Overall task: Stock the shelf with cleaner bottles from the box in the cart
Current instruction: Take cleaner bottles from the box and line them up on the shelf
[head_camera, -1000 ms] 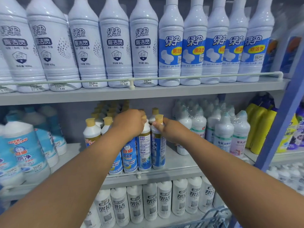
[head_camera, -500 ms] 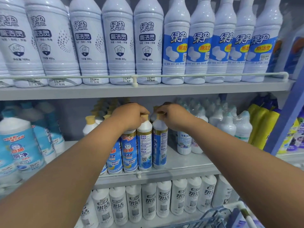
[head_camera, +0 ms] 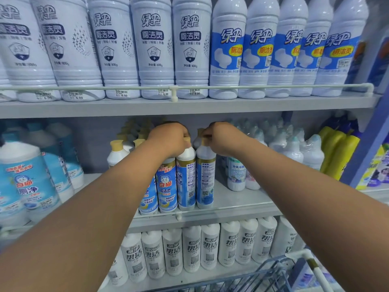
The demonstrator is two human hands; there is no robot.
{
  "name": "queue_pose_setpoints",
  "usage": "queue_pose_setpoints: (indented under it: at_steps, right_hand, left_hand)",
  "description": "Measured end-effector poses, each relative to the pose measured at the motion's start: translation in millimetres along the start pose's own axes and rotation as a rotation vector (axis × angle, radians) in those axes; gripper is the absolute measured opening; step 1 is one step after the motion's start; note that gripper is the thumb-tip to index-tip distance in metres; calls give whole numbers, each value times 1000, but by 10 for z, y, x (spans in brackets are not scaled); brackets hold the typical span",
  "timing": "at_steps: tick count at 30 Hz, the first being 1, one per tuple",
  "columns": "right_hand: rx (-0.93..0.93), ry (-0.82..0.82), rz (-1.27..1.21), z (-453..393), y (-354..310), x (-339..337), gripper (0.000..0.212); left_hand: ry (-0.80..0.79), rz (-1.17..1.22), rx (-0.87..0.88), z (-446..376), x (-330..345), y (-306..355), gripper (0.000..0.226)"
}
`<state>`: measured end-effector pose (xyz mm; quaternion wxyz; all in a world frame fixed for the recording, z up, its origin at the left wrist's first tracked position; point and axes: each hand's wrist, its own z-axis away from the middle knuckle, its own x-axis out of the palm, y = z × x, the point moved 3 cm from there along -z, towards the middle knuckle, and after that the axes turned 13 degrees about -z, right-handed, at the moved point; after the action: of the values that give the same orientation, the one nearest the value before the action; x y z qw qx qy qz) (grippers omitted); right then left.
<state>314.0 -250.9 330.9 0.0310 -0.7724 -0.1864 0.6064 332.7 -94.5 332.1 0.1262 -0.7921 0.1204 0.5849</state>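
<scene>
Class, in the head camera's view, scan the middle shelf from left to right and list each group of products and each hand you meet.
Blue-labelled jugs → yellow-capped cleaner bottles → left hand → right hand → clear-capped white bottles → yellow bottles.

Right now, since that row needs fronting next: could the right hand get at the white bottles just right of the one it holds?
Probably yes: the right hand sits beside the white bottles, with nothing between.

at twelve o'clock, my smooth white plastic bottle with glossy blue label (head_camera: 205,175); below, matt grey metal shelf board (head_camera: 237,204).
</scene>
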Motion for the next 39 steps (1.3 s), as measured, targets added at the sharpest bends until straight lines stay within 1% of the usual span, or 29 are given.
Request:
queue_pose_setpoints:
  at_steps: [4, 11, 15, 19, 20, 22, 24, 27, 30, 35, 39]
  right_hand:
    - [38, -7, 46, -23, -8, 22, 21]
    - [109, -16, 56, -103, 4, 47, 25]
    - [134, 41, -8, -50, 4, 24, 30]
    - [122, 65, -89, 19, -3, 36, 36]
    - [104, 57, -118, 35, -9, 37, 35]
    - [60, 43, -209, 80, -24, 10, 35]
    - [30, 17, -221, 105, -11, -15, 33]
    - [40, 13, -132, 82, 35, -4, 13]
    - [87, 23, -86, 74, 22, 10, 38]
    - [144, 64, -128, 62, 13, 20, 35]
    - [162, 76, -144, 39, 23, 52, 32]
  left_hand:
    - [35, 4, -12, 4, 25, 18, 20]
    - [106, 11, -54, 31, 46, 49, 31]
    - [91, -16, -77, 3, 44, 61, 39]
    - [18, -64, -93, -10, 41, 41, 53]
    - [-1, -62, -86, -4, 39, 22, 52]
    - [-49, -39, -32, -3, 27, -14, 41]
    - [-117, 18, 34, -6, 5, -46, 30]
    - [-150, 76, 56, -25, -39, -80, 37]
    - [-136, 57, 29, -57, -25, -70, 35]
    - [-122, -47, -1, -102, 20, -9, 30]
    - [-132, -21, -15, -115, 58, -30, 35]
